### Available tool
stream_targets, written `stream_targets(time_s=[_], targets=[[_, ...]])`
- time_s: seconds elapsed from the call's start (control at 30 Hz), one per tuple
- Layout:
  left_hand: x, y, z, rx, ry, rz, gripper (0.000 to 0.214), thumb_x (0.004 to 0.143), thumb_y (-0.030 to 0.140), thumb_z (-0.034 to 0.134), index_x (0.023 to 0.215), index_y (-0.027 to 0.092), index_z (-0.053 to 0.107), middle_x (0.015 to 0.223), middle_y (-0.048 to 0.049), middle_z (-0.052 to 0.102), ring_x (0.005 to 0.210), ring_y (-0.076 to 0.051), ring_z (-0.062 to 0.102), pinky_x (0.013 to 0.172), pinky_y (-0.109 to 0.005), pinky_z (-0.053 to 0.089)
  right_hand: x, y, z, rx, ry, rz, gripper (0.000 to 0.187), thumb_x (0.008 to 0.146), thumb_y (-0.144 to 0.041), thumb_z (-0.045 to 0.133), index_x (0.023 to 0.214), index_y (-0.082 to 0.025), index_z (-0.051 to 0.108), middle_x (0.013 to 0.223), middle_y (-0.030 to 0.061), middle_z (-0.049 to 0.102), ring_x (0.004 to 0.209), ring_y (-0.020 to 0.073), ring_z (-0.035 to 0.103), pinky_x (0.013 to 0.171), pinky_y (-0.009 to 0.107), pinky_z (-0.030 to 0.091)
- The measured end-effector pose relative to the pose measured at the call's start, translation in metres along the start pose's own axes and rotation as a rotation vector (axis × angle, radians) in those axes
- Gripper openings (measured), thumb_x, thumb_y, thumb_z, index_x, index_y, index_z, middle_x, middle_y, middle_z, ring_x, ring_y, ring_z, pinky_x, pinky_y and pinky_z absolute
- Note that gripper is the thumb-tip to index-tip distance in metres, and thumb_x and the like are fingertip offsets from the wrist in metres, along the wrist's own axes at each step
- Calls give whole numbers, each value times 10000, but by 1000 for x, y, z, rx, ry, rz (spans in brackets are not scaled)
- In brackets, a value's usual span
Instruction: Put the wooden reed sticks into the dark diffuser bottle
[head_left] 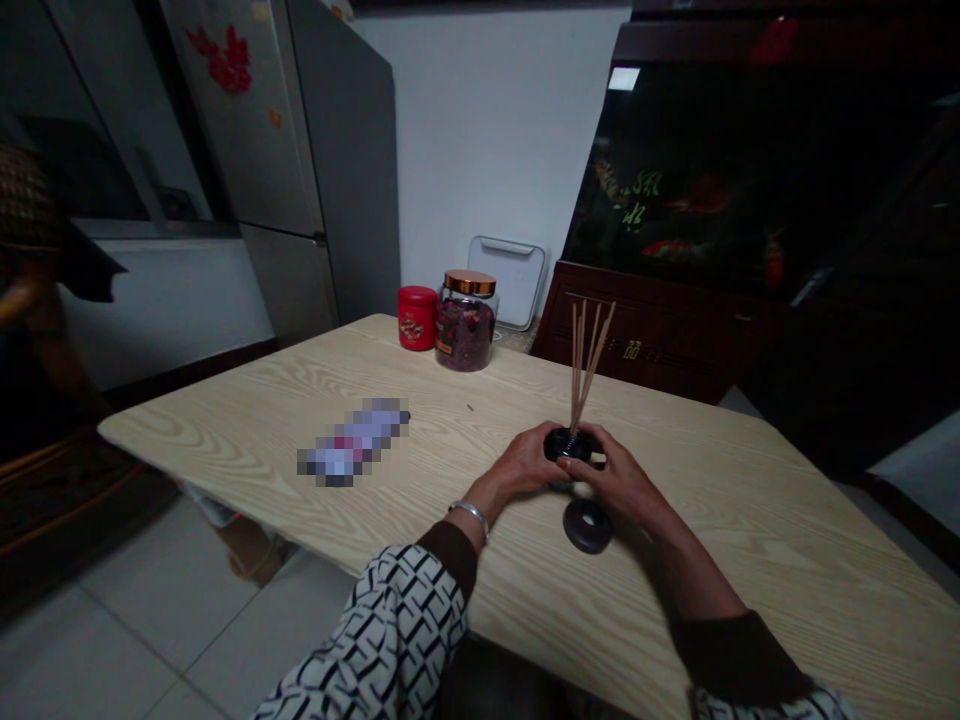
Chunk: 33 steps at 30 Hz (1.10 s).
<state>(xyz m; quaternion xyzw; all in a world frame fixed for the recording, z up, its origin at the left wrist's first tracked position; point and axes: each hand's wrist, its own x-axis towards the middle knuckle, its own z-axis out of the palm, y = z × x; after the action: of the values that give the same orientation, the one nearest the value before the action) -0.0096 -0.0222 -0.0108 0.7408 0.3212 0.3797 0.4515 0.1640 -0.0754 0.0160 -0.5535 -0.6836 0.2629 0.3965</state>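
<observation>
Between my two hands is a small dark incense holder (568, 443) on the wooden table. Several thin brown incense sticks (582, 365) rise from its middle, fanning out a little at the top. My left hand (531, 458) grips the holder's left side, with a silver bangle on the wrist. From the right, my right hand (616, 472) closes round the other side, thumb at the near rim. Just in front of the holder, a round dark lid-like disc (588, 525) with a pale centre lies on the table. The holder's lower part is mostly hidden by my fingers.
On the table (262, 410) lies a blurred-out flat object (356, 442) at left. A red canister (417, 318) and a copper-lidded glass jar (466, 325) stand at the far edge. Beyond are a fridge (345, 170) and a fish tank (697, 190). Someone's arm (56, 340) shows at far left.
</observation>
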Motion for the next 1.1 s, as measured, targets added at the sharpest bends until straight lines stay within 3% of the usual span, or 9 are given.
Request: stream_targets(time_s=[0.13, 0.3, 0.47, 0.67, 0.73, 0.8, 0.9, 0.97, 1.1], targets=[[-4, 6, -1, 59, -12, 5, 798, 563, 337, 854, 1288, 172, 565, 1172, -97, 659, 1036, -265, 620, 914, -379, 501, -1, 5, 2, 36, -40, -1, 594, 772, -424, 716, 1304, -236, 529, 1194, 70, 656, 1050, 245, 641, 862, 381, 526], [-4, 0, -1, 121, 98, 37, 1031, 546, 345, 872, 1436, 132, 397, 1409, -183, 489, 1269, -328, 489, 1081, -451, 406, 20, 16, 2, -145, 77, -42, 549, 763, -441, 714, 1237, -207, 565, 1182, 89, 668, 1085, 244, 628, 930, 375, 486], [0, -16, -1, 86, 172, -6, 891, 683, 312, 787, 1450, 168, 358, 1379, -170, 509, 1239, -289, 513, 1054, -448, 435, 73, 33, -5, -385, 213, 99, 566, 768, -506, 678, 1222, -188, 566, 1151, 112, 672, 1043, 243, 632, 908, 373, 474], [2, -16, -2, 119, 205, -14, 638, 768, 322, 712, 1352, 186, 493, 1215, -112, 619, 1096, -228, 594, 945, -368, 490, 116, 54, -12, -412, 279, 160, 634, 766, -526, 636, 1270, -153, 542, 1183, 147, 632, 1024, 253, 616, 897, 371, 459], [2, -15, -3, 118, 207, -8, 550, 788, 309, 681, 1303, 182, 538, 1093, -75, 657, 965, -188, 621, 860, -316, 501, 108, 60, -12, -324, 325, 175, 723, 726, -538, 656, 1310, -136, 516, 1181, 152, 614, 967, 243, 618, 863, 364, 468], [1, -14, -4, 126, 206, -6, 424, 817, 287, 627, 1227, 182, 593, 881, -16, 657, 782, -146, 601, 755, -276, 483, 87, 64, -10, -185, 370, 212, 727, 693, -541, 662, 1281, -132, 540, 1034, 109, 637, 840, 222, 610, 778, 356, 478], [-3, -14, -3, 147, 225, -31, 298, 812, 216, 569, 1089, 174, 670, 610, 50, 516, 589, -111, 482, 623, -242, 402, 43, 65, -8, -25, 354, 252, 502, 689, -494, 633, 1040, -137, 659, 659, -12, 549, 598, 166, 515, 591, 302, 431], [-7, -9, -2, 77, 232, -73, 363, 760, 142, 545, 1097, 148, 681, 540, 69, 430, 527, -96, 400, 555, -229, 331, 16, 55, -11, 35, 332, 258, 422, 700, -428, 598, 989, -133, 681, 539, -60, 439, 485, 122, 408, 492, 261, 354], [-14, 29, -8, -306, 83, -111, 693, 680, 103, 549, 1373, 112, 523, 488, 118, 321, 443, -59, 219, 479, -213, 196, -12, 3, -42, 392, 256, 196, 619, 724, -295, 586, 1333, -186, 552, 535, -107, 347, 423, 72, 238, 409, 205, 194]])
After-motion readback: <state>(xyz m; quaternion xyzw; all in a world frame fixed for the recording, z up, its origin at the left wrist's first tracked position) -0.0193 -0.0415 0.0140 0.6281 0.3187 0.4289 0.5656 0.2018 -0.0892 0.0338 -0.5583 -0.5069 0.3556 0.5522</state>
